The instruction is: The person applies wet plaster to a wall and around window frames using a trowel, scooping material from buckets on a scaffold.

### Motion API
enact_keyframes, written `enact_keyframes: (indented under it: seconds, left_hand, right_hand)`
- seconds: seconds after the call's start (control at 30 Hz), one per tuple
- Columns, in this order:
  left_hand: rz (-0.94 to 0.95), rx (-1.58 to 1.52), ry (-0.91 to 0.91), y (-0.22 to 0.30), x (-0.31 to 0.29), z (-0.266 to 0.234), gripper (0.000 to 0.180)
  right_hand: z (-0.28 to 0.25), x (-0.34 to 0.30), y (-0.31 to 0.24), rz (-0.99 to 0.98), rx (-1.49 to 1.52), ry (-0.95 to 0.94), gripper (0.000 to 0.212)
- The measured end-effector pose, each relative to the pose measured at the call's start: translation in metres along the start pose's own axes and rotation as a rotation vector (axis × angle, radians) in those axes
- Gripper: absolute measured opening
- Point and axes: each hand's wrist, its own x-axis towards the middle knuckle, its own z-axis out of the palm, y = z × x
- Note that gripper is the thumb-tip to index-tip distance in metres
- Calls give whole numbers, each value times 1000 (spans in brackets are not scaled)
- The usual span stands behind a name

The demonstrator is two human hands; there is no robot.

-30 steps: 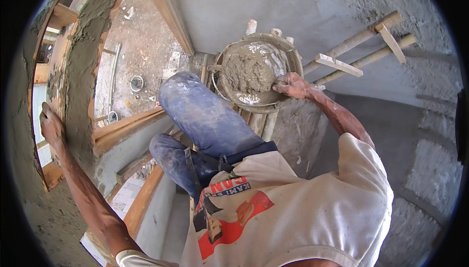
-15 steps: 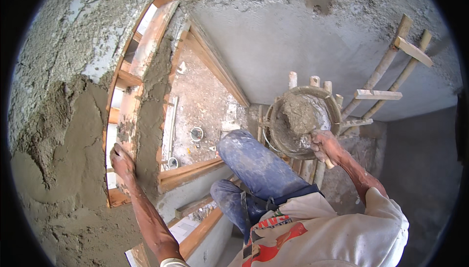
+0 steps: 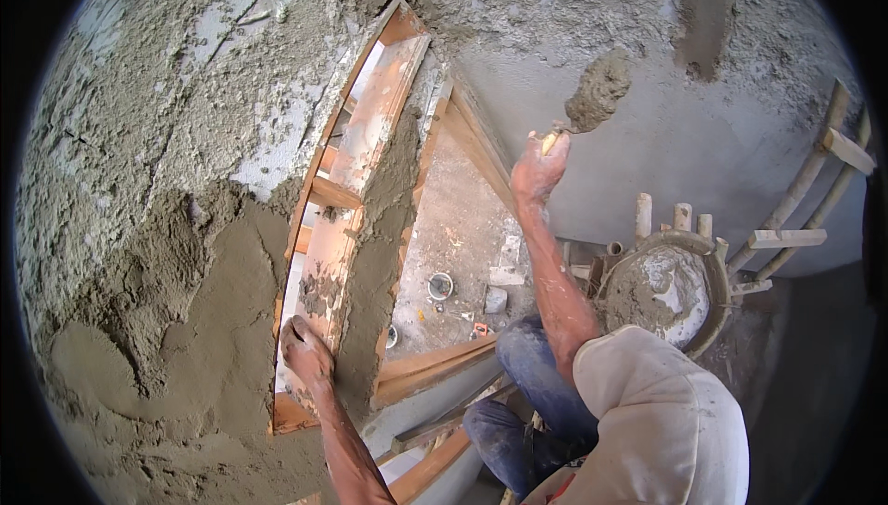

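My right hand is raised in front of the wall and closed round the yellowish handle of a trowel. A lump of wet grey mortar covers the blade, so its shape is hidden. On the left, my left hand has its fingers curled over the lower part of a wooden window frame. Fresh mortar coats the strip beside that frame. To the right of my knees stands a round basin with mortar and whitish liquid in it.
Wet mortar is spread over the left wall, rough above and smoother below. Wooden poles with crosspieces lean at the right. Through the window opening, the ground lies far below with a bucket on it. A smooth grey wall rises ahead.
My right hand has lifted the trowel out of the basin, up and to the left, with mortar on it. My left hand stays at the frame; the whole view has shifted.
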Motion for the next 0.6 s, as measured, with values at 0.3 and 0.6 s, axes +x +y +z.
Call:
enact_keyframes:
  seconds: [0.3, 0.6]
  left_hand:
    - [-70, -33, -84, 5, -4, -6, 57]
    - [-11, -11, -44, -7, 2, 6, 59]
  right_hand:
    - [-65, -176, -44, 381, 258, -1178, 41]
    - [47, -46, 90, 938, 332, -1102, 41]
